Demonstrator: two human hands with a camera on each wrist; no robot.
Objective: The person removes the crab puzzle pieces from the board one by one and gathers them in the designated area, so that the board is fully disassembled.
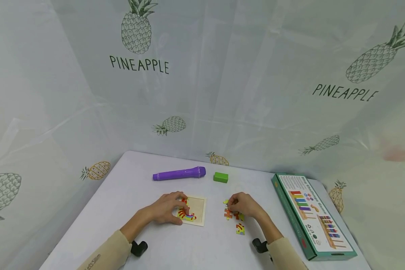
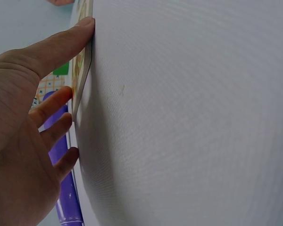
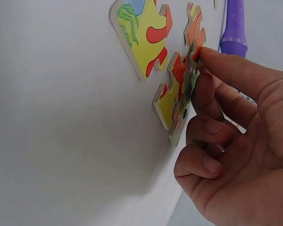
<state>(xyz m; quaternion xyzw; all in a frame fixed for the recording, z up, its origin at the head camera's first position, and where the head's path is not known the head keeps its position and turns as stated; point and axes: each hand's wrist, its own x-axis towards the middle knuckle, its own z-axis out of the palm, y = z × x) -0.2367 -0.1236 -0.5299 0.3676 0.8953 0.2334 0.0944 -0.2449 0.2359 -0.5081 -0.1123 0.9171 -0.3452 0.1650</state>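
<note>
My left hand (image 1: 165, 208) holds a square wooden puzzle board (image 1: 199, 210) by its left part, thumb at the near edge and fingers over the far side. Colourful pieces fill the board's left part; bare wood shows at its right. In the left wrist view, the thumb tip meets the board's edge (image 2: 85, 70), with the other fingers spread. My right hand (image 1: 245, 204) pinches a thin jigsaw piece (image 3: 185, 101), seen nearly edge-on in the right wrist view. Beside and under it lie several loose pieces, including a yellow-and-red one (image 3: 151, 40) and an orange one (image 3: 194, 30).
Behind the board lie a purple toy microphone (image 1: 179, 174) and a green block (image 1: 221, 177). A flat green-edged game box (image 1: 314, 213) lies at the right of the white table (image 1: 121, 187). A pineapple-print curtain (image 1: 239, 93) hangs behind the table.
</note>
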